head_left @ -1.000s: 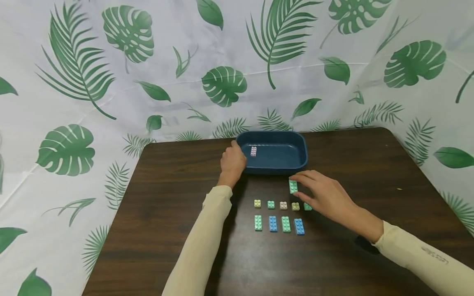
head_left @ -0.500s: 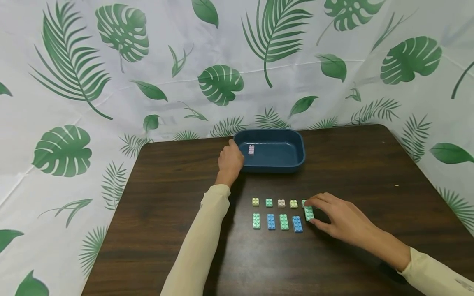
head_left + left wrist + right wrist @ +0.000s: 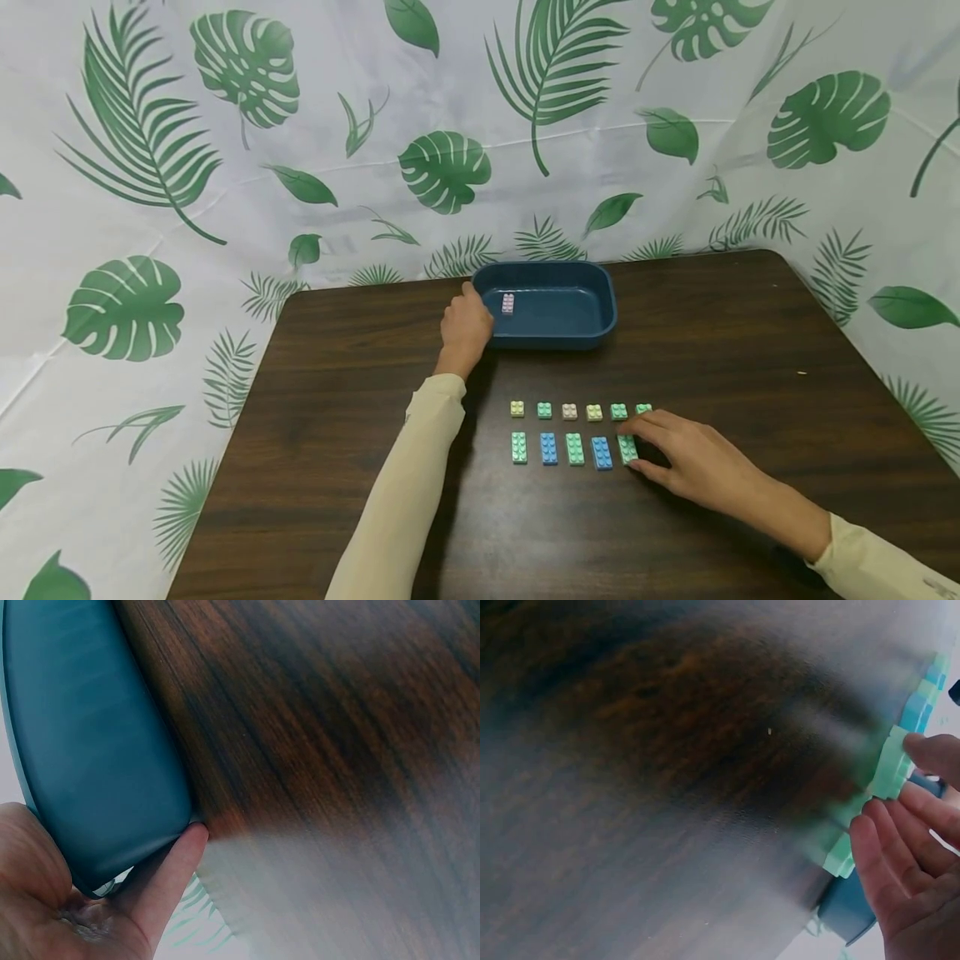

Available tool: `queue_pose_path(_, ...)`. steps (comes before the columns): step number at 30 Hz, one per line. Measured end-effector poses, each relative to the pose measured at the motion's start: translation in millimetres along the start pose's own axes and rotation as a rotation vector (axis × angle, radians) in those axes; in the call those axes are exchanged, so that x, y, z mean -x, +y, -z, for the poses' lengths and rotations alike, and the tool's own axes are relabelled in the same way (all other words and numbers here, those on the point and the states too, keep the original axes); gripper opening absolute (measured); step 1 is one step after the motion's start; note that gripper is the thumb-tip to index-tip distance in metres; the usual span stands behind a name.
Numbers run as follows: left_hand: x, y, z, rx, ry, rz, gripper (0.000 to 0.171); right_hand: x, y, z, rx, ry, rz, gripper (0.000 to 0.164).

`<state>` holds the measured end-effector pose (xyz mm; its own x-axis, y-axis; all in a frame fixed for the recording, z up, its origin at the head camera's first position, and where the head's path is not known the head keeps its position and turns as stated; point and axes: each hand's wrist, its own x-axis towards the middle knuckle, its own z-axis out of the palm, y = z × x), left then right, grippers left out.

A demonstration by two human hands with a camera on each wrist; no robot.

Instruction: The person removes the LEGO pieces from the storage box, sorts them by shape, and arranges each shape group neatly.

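My left hand [image 3: 467, 325] holds the left end of a dark blue plastic bin [image 3: 553, 342]; in the left wrist view, its fingers [image 3: 176, 881] curl against the bin's end wall. One pale pink toy brick [image 3: 507, 304] lies inside, towards the left. Between thumb and fingertips, my right hand [image 3: 697, 462] pinches a long green toy brick [image 3: 627, 450] at the right end of the front row. A small green toy brick [image 3: 643, 409] sits just beyond those fingers, partly covered by them in the right wrist view.
The front row also has a blue brick [image 3: 602, 453], a green one [image 3: 574, 449] and others to the left. Behind it runs a row of small bricks, including a yellow one [image 3: 517, 409]. A leaf-print cloth [image 3: 360, 200] hangs behind the dark wooden table [image 3: 337, 433].
My right hand has brought the long green brick from near the bin towards me, down to the front row's right end. My left hand stays on the bin.
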<state>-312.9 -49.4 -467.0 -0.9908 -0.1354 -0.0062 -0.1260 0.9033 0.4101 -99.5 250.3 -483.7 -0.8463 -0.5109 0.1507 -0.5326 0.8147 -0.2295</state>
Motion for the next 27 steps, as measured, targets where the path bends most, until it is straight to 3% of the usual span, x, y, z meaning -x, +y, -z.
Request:
queue_pose_path(9,-1.0,-2.9,1.9,0.001,-0.001,0.008,0.055,-1,0,-3,0.008,0.009,0.013,0.053)
queue_pose_path(14,-0.5,-1.4,4.4,-0.004,-0.018,0.013,0.059,-7,-5,4,0.043,0.077,0.047,0.050)
queue_pose_path(27,1.8,0.1,2.8,-0.002,-0.001,-0.012,0.053,-62,-48,38,0.108,0.232,0.225,0.038)
